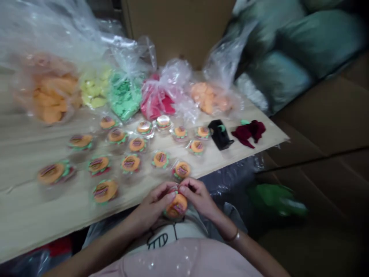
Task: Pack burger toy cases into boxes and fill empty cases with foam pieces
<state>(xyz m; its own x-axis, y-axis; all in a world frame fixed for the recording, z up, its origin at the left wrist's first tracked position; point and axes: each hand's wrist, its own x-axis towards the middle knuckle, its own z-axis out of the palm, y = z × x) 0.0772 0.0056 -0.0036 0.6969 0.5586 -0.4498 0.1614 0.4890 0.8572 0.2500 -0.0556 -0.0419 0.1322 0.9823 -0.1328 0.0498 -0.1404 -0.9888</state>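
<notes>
A toy hamburger in a clear wrapper is held just off the table's front edge, over my lap. On its left side, my left hand has its fingers and thumb closed on it. My right hand pinches the wrapper at the top edge of the same burger, fingertips close to those of the left. Another wrapped toy hamburger lies on the table just beyond my fingertips. Several more, such as one toy hamburger at the left front, are spread over the table. The burgers have orange tops with a printed label and green edging.
Along the table's back stand clear bags of orange pieces, yellow pieces, green pieces, red pieces and peach pieces. A black tape dispenser and dark red cloth lie right. Cardboard boxes flank the table.
</notes>
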